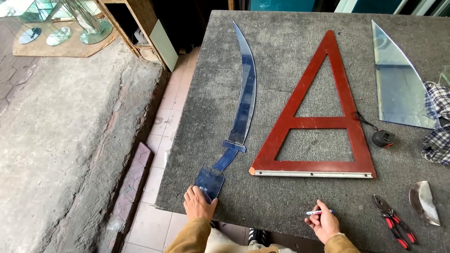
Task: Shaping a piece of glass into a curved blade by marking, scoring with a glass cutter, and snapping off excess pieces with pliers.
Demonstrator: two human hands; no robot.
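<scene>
A long curved sword shape cut from blue glass (243, 100) lies on the grey carpeted table (300, 56), its tip pointing away from me. My left hand (198, 202) rests on the square pommel end of the glass sword at the table's near edge, fingers pressing it. My right hand (323, 222) holds a marker pen (318, 212) with a blue and red body, resting on the table near the front edge. A red wooden A-shaped triangle square (323, 122) lies between the sword and the right side.
A curved sheet of glass (398, 79), a tape measure (383, 138), a plaid cloth (438, 122), red-handled pliers (393, 222) and a small glass offcut (424, 201) lie on the right. Left of the table is tiled floor (159, 140) and a concrete ledge (56, 131).
</scene>
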